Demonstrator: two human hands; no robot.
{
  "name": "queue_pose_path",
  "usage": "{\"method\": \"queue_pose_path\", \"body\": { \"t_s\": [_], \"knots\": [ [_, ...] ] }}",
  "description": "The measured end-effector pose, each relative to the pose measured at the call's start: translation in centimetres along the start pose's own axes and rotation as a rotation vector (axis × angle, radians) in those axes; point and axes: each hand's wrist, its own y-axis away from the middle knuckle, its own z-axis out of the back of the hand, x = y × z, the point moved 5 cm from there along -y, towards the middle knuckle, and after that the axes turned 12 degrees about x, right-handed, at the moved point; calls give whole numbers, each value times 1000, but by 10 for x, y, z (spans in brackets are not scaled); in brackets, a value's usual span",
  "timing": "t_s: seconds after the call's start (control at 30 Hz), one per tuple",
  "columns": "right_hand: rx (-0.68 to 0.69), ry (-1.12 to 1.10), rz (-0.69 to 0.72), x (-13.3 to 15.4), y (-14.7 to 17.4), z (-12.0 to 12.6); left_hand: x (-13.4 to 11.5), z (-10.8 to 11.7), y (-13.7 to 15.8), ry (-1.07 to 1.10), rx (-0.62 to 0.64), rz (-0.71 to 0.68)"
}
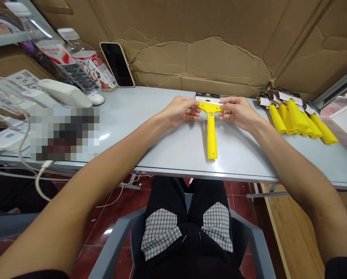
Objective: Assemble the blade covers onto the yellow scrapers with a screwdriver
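Note:
A yellow T-shaped scraper (212,131) is on the white table in front of me, its handle pointing toward me. A black-and-white printed card (207,97) sits at the scraper's far, wide end. My left hand (182,109) pinches the left end of the yellow head between thumb and fingers. At the right end, my right hand (237,112) grips the head the same way. The blade edge under the card is hidden.
Several more yellow scrapers (297,116) with cards lie in a pile at the right. A phone (118,64) leans on the cardboard (225,58) at the back. Bottles (88,62), a white mouse (96,99), cables and a blurred-out item occupy the left side.

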Motion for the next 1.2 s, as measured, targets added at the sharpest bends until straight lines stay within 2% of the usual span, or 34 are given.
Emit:
{"method": "queue_pose_path", "body": {
  "t_s": [0.13,0.27,0.4,0.5,0.67,0.77,0.83,0.93,1.0,1.07,1.13,1.2],
  "knots": [
    [-3,14,-7,0,0,2,-3,3,2,-94,54,27],
    [-8,32,-13,0,-1,4,-9,18,0,-358,102,20],
    [3,42,-2,0,-4,9,-19,34,-3,-804,-1,-129],
    [10,43,21,2,-7,20,-21,35,-4,-1105,0,-263],
    [-46,42,50,3,-14,40,-18,50,-8,-1208,59,-267],
    [-47,52,54,6,-14,42,-21,65,-10,-1244,49,-250],
    [-23,47,75,11,-12,40,-21,66,-10,-1256,41,-262],
    [35,41,104,18,-9,36,-14,45,-10,-1252,47,-358],
    [68,53,106,21,-8,36,-5,18,-8,-1273,87,-472],
    [86,66,104,21,-8,37,7,-12,-8,-1311,183,-557],
    [82,70,99,21,-9,40,17,-33,-9,-1358,226,-581],
    [64,70,90,20,-10,43,22,-40,-12,-1393,210,-548]
  ]
}}
